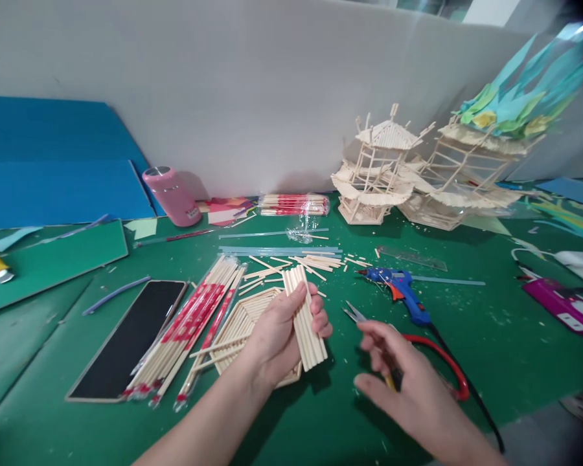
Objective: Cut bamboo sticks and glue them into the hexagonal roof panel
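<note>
Presently the person's left hand [284,330] is closed around a bundle of pale, cut wooden sticks [305,320], held just above a flat hexagonal panel of glued sticks [240,323] on the green table mat [320,414]. The right hand [408,382] rests lower, fingers loosely curled; a yellow handle shows beneath them, but whether it is pinched cannot be told. Small cutters with red handles [357,315] lie partly under that hand, and a blue hot-glue gun [401,291] sits just beyond.

Progress, as judged: the hexagonal panel looks largely laid. Two finished pale stick pavilion models [383,171] stand at the rear. Wrapped chopsticks in red-printed sleeves [189,330] remain unopened, and loose offcuts [301,262] are scattered behind, so stock is plainly left to work.
</note>
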The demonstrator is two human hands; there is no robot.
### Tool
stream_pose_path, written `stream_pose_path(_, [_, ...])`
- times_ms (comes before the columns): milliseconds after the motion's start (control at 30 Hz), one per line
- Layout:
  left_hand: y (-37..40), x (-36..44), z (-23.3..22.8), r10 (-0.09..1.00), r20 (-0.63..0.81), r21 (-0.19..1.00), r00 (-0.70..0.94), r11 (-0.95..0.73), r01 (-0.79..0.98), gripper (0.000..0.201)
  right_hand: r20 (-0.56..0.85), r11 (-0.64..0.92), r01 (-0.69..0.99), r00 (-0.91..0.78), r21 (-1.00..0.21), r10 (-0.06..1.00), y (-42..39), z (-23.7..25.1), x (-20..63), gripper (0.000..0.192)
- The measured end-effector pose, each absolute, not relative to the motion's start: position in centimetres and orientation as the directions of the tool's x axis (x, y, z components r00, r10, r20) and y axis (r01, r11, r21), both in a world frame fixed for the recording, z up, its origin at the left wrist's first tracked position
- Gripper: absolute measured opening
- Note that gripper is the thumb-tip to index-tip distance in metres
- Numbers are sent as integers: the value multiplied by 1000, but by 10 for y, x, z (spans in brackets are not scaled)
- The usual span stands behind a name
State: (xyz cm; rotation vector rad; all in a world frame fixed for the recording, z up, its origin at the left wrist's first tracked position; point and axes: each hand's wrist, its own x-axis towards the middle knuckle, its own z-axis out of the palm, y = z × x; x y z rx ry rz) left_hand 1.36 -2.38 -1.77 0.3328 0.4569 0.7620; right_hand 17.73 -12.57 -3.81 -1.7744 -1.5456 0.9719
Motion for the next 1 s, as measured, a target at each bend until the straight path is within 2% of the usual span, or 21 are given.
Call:
stream_pose_path(100, [-29, 13, -9, 720, -253, 436, 647, 682, -588, 20, 9, -23, 603, 49, -798, 999, -117, -29, 149, 93])
stream_pose_path(167, [-32, 12, -6, 711, -234, 428, 663, 688, -586, 21, 84, 39, 641, 39, -766, 996, -109, -23, 140, 103])
stream_pose_path(400, [-37, 8, -5, 707, -177, 405, 685, 687, -604, 29, 254, 158, 751, 13, -641, 967, -103, -16, 138, 100])
stream_pose_path(567, [-38, 8, -4, 704, -162, 391, 692, 689, -610, 33, 324, 215, 791, -23, -573, 946, -104, -13, 136, 98])
stream_pose_path(767, [-37, 7, -4, 695, -135, 381, 707, 695, -610, 35, 445, 299, 840, -78, -453, 892, -105, -10, 134, 88])
stream_pose_path(1000, [-36, 7, -2, 691, -102, 397, 716, 688, -607, 34, 411, 314, 827, -112, -466, 905, -105, -10, 131, 90])
